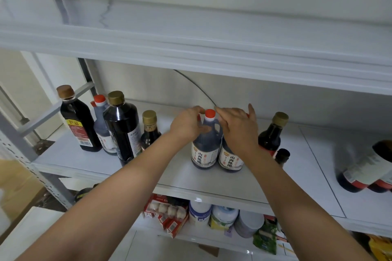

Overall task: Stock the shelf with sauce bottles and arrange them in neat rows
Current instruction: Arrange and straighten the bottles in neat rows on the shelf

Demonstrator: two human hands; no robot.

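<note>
Sauce bottles, two matching jugs, are standing upright and touching at centre frame on the white middle shelf (212, 182).

- Left jug (204, 150): is showing dark liquid, a red cap, a moulded handle and a white label with Chinese characters.
- Right jug (230, 160): is carrying the same label; its top is hiding under a hand.
- Left grip (188, 127): is curling round the left jug's neck, just below the cap, from the left side.
- Right grip (237, 129): is closing over the right jug's neck and cap, with one finger sticking up.
- Gold-capped bottle (271, 133): is standing just right of the right grip.
- Four dark bottles (123, 127): are standing grouped at the shelf's left end, well apart from the jugs.
</note>
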